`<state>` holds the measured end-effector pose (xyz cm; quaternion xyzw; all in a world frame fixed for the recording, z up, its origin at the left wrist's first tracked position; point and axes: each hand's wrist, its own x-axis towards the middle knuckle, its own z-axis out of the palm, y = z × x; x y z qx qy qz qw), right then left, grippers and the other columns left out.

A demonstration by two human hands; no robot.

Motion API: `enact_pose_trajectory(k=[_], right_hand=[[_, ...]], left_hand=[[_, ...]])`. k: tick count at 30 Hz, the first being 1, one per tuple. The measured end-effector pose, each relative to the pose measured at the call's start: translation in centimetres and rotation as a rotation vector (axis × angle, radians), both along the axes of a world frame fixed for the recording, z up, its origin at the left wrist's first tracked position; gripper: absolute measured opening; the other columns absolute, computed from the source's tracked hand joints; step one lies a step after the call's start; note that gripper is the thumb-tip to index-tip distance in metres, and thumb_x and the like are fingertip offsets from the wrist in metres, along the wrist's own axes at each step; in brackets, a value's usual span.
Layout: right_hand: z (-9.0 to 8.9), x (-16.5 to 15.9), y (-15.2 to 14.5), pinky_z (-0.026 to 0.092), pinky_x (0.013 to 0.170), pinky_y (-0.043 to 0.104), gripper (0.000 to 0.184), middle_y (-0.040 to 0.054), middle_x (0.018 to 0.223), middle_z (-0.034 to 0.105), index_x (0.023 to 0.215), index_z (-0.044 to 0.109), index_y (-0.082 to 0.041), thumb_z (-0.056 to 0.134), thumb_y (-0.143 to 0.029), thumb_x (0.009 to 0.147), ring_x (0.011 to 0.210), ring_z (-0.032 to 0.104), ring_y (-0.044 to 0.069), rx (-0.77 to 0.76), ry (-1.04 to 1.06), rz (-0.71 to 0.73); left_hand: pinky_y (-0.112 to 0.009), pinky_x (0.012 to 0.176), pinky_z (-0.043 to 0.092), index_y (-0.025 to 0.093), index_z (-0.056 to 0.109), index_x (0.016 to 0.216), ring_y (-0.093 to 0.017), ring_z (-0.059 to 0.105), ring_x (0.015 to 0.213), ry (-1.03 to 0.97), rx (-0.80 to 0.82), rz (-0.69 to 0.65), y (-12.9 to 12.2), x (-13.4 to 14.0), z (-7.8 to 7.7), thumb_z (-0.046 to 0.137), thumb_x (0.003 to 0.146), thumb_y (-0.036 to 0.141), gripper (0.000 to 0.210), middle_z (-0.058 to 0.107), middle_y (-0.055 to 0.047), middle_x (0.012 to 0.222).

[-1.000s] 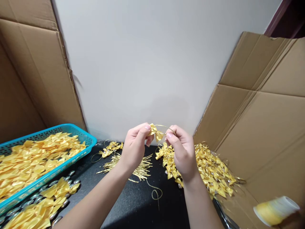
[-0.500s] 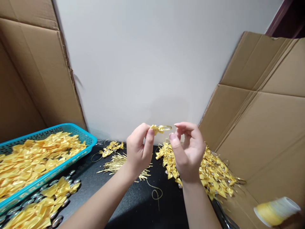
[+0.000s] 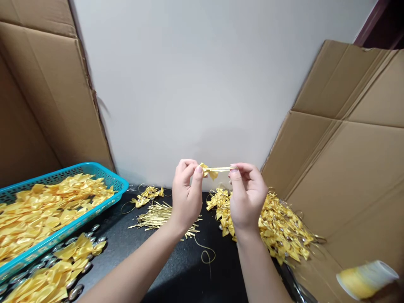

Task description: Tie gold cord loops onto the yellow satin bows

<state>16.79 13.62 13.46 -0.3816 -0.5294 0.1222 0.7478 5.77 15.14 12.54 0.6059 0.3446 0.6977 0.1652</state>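
Between thumb and fingers, my left hand (image 3: 188, 189) pinches a small yellow ribbon bow (image 3: 212, 173). A gold twist tie (image 3: 221, 169) runs from the bow to the right, its strands lying side by side. My right hand (image 3: 248, 191) grips the far end of this tie with thumb and fingertip. Both hands are raised over the black table (image 3: 186, 269) at about the same height. Below them lies a pile of loose gold twist ties (image 3: 154, 218). How the tie is wound on the bow is hidden by the left fingers.
A teal basket (image 3: 116, 191) of yellow ribbon pieces stands at left, with more ribbon pieces (image 3: 47, 280) and silvery beads (image 3: 75, 291) before it. Finished-looking bows (image 3: 284, 231) heap up at right. A yellow thread spool (image 3: 366, 278) is lower right. Cardboard panels (image 3: 350, 126) flank the table.
My right hand has moved left and closed on the tie's end. The tie's loop is now drawn out into a straight, narrow line. My left hand has barely shifted.
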Motion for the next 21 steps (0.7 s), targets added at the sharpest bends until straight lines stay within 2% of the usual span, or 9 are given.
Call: enact_pose_trajectory(k=[3,6,8,10,11,13,16,18,21], right_hand=[[0.1,0.3,0.3,0.047,0.069,0.033,0.01,0.0033,0.078,0.06,0.085,0.059,-0.02,0.056,-0.03,0.086,0.073,0.056,0.017,-0.089,-0.023,0.052],[0.4,0.6,0.2,0.047,0.072,0.034,0.017,0.0022,0.083,0.059,0.09,0.056,-0.021,0.065,-0.031,0.079,0.075,0.055,0.016,-0.097,-0.063,0.132],[0.8,0.8,-0.1,0.046,0.077,0.035,0.023,0.0016,0.086,0.06,0.09,0.055,-0.022,0.07,-0.029,0.074,0.076,0.056,0.016,-0.096,-0.126,0.139],[1.2,0.9,-0.6,0.045,0.079,0.036,0.024,0.0015,0.085,0.061,0.086,0.056,-0.022,0.072,-0.032,0.072,0.076,0.056,0.016,-0.166,-0.204,0.135],[1.4,1.0,-0.8,0.045,0.077,0.036,0.023,0.0017,0.083,0.062,0.084,0.056,-0.021,0.072,-0.035,0.074,0.075,0.057,0.016,-0.227,-0.231,0.165],[1.7,0.9,-1.0,0.046,0.072,0.035,0.024,0.0024,0.078,0.063,0.081,0.058,-0.019,0.064,-0.043,0.081,0.071,0.057,0.016,-0.351,-0.241,0.327],[1.9,0.8,-1.0,0.047,0.067,0.031,0.029,0.0015,0.069,0.061,0.074,0.058,-0.018,0.051,-0.042,0.089,0.066,0.056,0.014,-0.413,-0.192,0.579],[1.9,0.9,-0.9,0.046,0.066,0.029,0.026,-0.0003,0.066,0.059,0.072,0.057,-0.019,0.05,-0.036,0.09,0.064,0.055,0.013,-0.376,-0.176,0.577],[1.9,1.1,-1.0,0.044,0.067,0.028,0.023,-0.0013,0.067,0.058,0.072,0.058,-0.019,0.051,-0.031,0.09,0.066,0.054,0.012,-0.294,-0.264,0.452]], left_hand=[[-0.03,0.074,0.037,0.02,0.051,0.061,-0.016,0.047,0.077,-0.103,-0.168,-0.144,0.3,-0.1,0.3,0.047,0.09,0.024,0.03,0.048,-0.001,0.077],[-0.029,0.069,0.037,0.02,0.051,0.061,-0.016,0.046,0.071,-0.231,-0.351,-0.274,0.6,-0.2,0.5,0.05,0.084,0.024,0.023,0.048,0.001,0.068],[-0.028,0.065,0.036,0.019,0.052,0.063,-0.016,0.045,0.069,-0.315,-0.452,-0.338,0.6,-0.3,0.6,0.052,0.081,0.027,0.02,0.048,0.0,0.067],[-0.028,0.063,0.036,0.018,0.054,0.066,-0.016,0.046,0.069,-0.366,-0.508,-0.397,0.4,-0.3,0.7,0.052,0.081,0.03,0.019,0.051,-0.001,0.07],[-0.027,0.063,0.036,0.018,0.054,0.067,-0.016,0.047,0.069,-0.373,-0.509,-0.419,0.3,-0.3,0.8,0.052,0.082,0.032,0.02,0.052,-0.001,0.071],[-0.027,0.064,0.037,0.019,0.054,0.067,-0.016,0.047,0.069,-0.339,-0.458,-0.42,0.0,-0.3,0.9,0.052,0.084,0.033,0.023,0.052,-0.001,0.07],[-0.027,0.066,0.037,0.02,0.052,0.064,-0.015,0.045,0.067,-0.207,-0.327,-0.34,-0.6,-0.4,1.1,0.051,0.087,0.033,0.027,0.05,0.001,0.065],[-0.027,0.066,0.037,0.021,0.052,0.064,-0.015,0.045,0.068,-0.12,-0.262,-0.282,-0.8,-0.5,1.4,0.052,0.088,0.033,0.027,0.051,0.001,0.066],[-0.028,0.069,0.037,0.021,0.054,0.068,-0.016,0.047,0.071,-0.033,-0.224,-0.289,-0.8,-0.8,1.7,0.049,0.09,0.033,0.025,0.054,0.001,0.07]])
